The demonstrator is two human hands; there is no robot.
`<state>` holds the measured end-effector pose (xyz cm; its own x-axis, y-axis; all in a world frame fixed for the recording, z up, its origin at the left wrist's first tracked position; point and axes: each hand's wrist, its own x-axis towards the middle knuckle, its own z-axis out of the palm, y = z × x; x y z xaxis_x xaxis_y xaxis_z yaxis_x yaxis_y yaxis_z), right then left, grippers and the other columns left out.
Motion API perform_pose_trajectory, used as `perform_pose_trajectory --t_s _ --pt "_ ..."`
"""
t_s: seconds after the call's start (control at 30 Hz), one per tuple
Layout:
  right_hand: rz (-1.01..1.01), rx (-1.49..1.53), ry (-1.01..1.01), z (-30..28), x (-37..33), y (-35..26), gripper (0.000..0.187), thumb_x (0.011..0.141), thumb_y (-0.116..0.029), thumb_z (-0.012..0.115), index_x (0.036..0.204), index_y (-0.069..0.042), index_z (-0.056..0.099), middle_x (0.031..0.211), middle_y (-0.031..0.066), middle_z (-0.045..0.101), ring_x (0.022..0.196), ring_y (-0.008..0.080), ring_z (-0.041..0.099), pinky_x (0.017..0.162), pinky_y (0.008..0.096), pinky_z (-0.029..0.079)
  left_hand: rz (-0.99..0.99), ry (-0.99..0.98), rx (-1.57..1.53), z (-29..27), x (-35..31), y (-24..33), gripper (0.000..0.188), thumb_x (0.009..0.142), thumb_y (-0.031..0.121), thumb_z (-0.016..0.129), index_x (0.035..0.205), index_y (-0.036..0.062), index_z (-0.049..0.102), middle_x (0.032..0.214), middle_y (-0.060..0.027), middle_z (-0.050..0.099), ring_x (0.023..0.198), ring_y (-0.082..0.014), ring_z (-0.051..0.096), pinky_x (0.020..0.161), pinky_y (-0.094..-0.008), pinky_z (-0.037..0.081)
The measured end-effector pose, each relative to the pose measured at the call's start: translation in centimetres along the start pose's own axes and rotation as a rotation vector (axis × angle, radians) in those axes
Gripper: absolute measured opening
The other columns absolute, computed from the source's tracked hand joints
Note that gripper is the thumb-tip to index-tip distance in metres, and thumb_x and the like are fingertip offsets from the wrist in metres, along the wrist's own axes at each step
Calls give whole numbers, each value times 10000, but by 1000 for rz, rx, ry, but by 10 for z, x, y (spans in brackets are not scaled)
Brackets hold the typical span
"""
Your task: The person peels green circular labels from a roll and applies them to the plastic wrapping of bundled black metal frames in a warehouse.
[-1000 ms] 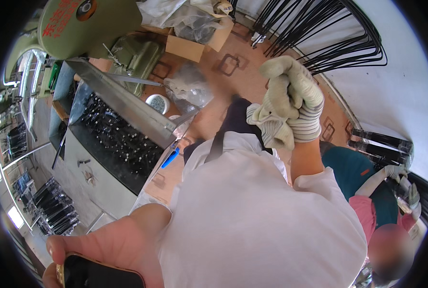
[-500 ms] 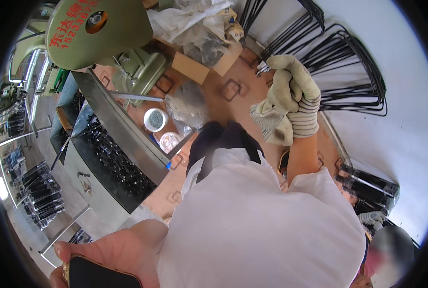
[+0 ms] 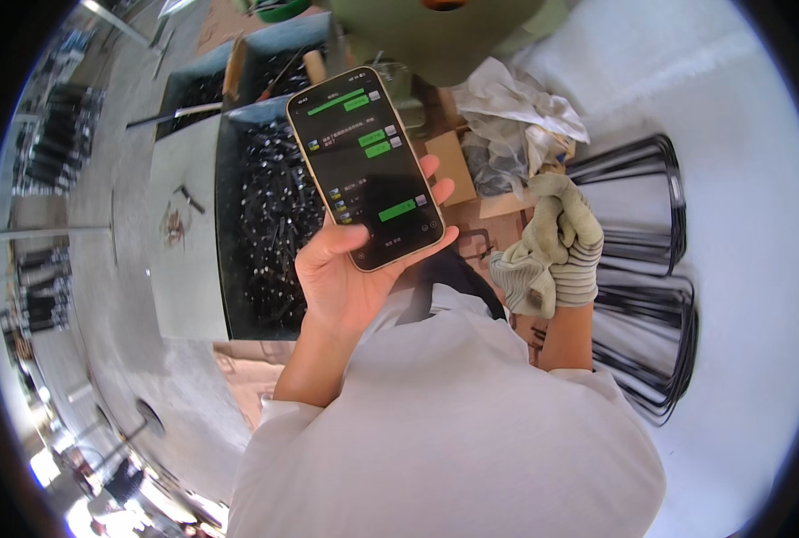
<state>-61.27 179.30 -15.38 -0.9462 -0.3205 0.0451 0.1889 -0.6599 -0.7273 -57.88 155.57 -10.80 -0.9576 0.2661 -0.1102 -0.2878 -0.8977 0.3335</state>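
Observation:
My bare left hand holds up a smartphone with a thin gold-coloured edge. Its dark screen is lit and shows green message bubbles. The thumb rests on the lower part of the screen, and the other fingers wrap behind and round the right edge. On my right hand is a whitish knit work glove with grey stripes at the cuff. Those fingers are closed round a second, crumpled glove of the same sort, partly hidden by the grip.
Left of the phone stands a metal bin full of small black parts, beside a grey ledge with a small dark tool. A green machine is ahead. Plastic bags and cardboard lie nearby. Black bent rods lean at the right wall.
My left hand has lifted the phone from the lower left to the upper middle, its lit screen now showing. The view has turned. My right hand keeps its grip on the loose glove.

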Motion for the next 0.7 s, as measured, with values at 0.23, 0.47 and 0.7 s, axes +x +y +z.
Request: perform_pose_trajectory --t_s 0.23,0.47,0.7 --pt "247 -160 -136 22 99 15 349 896 -240 438 1015 70 547 432 -14 396 306 32 270 313 169 257 291 152 -3 -14 14 29 809 568 -53 475 1339 20 240 1341 -247 304 1237 -401 324 956 -581 331" --pt "575 -432 -274 30 214 44 306 864 -195 441 1002 36 585 460 -4 463 315 17 279 304 163 202 554 177 82 0 20 34 791 657 -43 555 1356 27 192 1360 -190 288 1189 -336 410 914 -558 404" --pt "627 -569 -338 56 311 104 200 838 -126 541 984 -1 594 645 -21 528 461 32 449 444 175 365 690 209 325 19 53 37 596 777 -32 516 1308 32 251 1190 -177 451 1045 -287 522 877 -506 445"
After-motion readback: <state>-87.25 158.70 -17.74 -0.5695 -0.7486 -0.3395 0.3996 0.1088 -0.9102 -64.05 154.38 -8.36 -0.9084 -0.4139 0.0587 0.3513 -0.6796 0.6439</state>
